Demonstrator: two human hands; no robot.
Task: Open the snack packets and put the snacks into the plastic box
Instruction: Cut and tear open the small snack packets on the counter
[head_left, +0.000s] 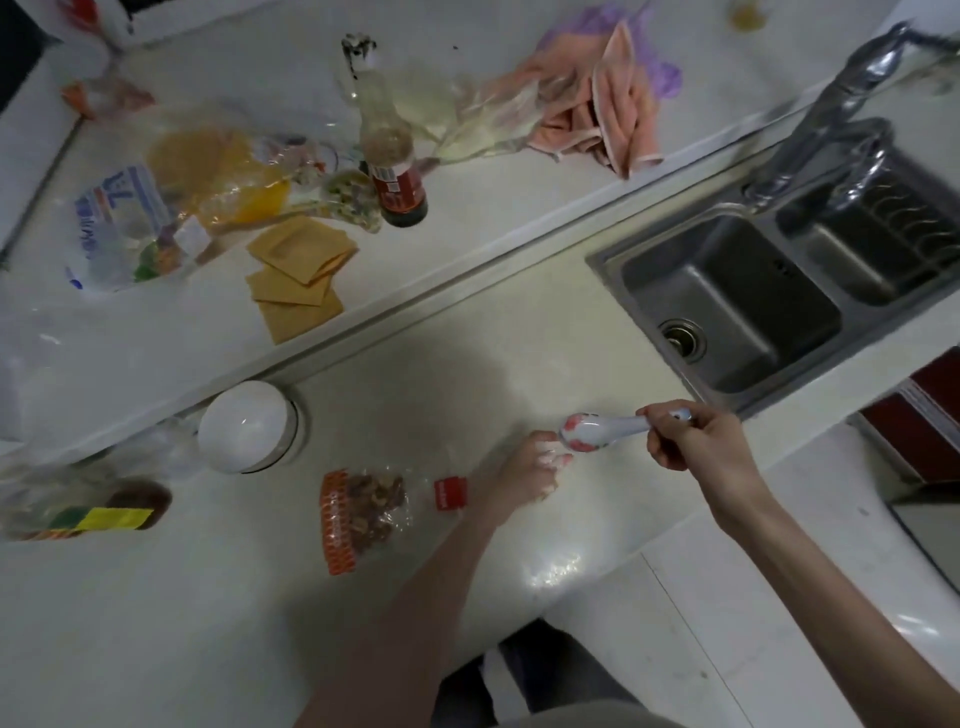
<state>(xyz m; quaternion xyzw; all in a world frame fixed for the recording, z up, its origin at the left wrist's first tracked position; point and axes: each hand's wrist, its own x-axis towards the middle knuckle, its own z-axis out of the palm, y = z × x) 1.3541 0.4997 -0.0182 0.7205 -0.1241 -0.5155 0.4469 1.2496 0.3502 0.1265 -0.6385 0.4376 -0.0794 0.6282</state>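
The right hand (691, 441) grips a ceramic spoon (602, 431) by its handle. The left hand (530, 473) rests on the counter (519, 353), fingers loosely curled, apparently empty, though blur hides the fingertips. The nut snack packet (363, 509) lies at nine o'clock from the left hand, the nearer one, its long axis running twelve to six.

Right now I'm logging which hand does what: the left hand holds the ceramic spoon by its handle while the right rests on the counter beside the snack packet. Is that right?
Not quite: the hands are swapped. The head view shows the right hand holding the ceramic spoon by its handle, while the left hand rests on the counter beside the snack packet.
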